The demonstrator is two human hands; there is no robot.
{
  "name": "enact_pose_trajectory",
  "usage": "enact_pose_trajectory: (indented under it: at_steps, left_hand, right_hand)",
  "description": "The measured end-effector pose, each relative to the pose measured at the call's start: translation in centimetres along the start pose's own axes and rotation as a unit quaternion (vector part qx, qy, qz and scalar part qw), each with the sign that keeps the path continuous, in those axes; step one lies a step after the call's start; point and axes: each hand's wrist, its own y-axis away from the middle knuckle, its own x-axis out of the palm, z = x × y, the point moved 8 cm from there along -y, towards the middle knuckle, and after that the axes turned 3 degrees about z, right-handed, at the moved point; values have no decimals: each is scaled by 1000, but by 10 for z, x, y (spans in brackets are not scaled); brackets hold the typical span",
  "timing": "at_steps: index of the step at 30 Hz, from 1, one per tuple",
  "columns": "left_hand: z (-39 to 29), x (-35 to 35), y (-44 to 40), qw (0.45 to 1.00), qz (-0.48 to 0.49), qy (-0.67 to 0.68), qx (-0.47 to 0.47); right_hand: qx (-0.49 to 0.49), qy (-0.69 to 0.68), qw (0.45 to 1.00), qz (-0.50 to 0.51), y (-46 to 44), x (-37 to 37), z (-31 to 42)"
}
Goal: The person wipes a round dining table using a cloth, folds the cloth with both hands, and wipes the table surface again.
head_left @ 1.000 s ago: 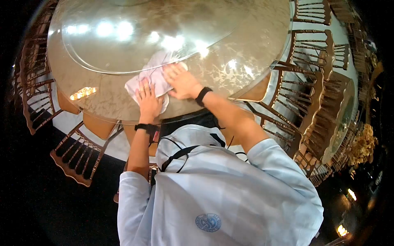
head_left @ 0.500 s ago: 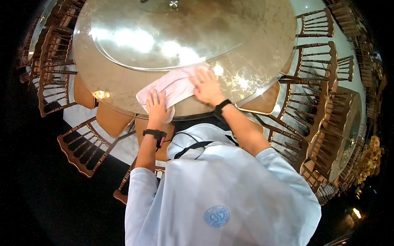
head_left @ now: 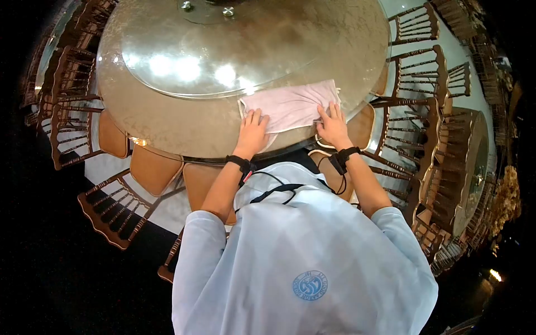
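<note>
A pale pink cloth (head_left: 287, 106) lies spread on the round table (head_left: 184, 123), near its front edge and right of the middle. My left hand (head_left: 252, 133) rests on the cloth's lower left corner, its fingers slightly apart and laid down on the fabric. At the right end, my right hand (head_left: 333, 127) has its thumb and fingers drawn into the cloth, and creases run from them across the fabric. Both wrists wear black bands with cables. The undersides of both hands are hidden.
A glass turntable (head_left: 223, 72) covers the table's middle, with metal knobs (head_left: 228, 11) at its far part. Wooden spindle-backed chairs (head_left: 117, 209) stand around the table, with tan seats (head_left: 156, 167) tucked near its edge. Another table (head_left: 474, 167) stands at the right.
Both hands and the cloth have moved right along the table's front. The cloth now lies flatter and straighter. My right hand has come back closer to the table edge.
</note>
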Motion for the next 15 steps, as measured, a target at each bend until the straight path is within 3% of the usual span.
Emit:
enact_pose_trajectory:
  at_steps: [2,3,6,8,10,15]
  left_hand:
    - [2,-4,3,1000,-20,22,8]
    - [4,-8,5,998,-45,42,13]
    - [16,-8,12,997,-59,52,-8]
    - [16,-7,14,997,-50,50,-5]
    - [17,-9,16,998,-50,43,-7]
    - [10,-3,17,999,-46,16,-19]
  right_hand:
    - [-9,20,997,-68,7,-20,16]
    - [-10,-62,997,-37,7,-28,25]
    - [-22,-68,997,22,12,-9,42]
    - [-56,-72,996,18,17,2,52]
    - [-63,12,998,-20,17,5,61]
    - [-94,-17,995,11,-5,6,60]
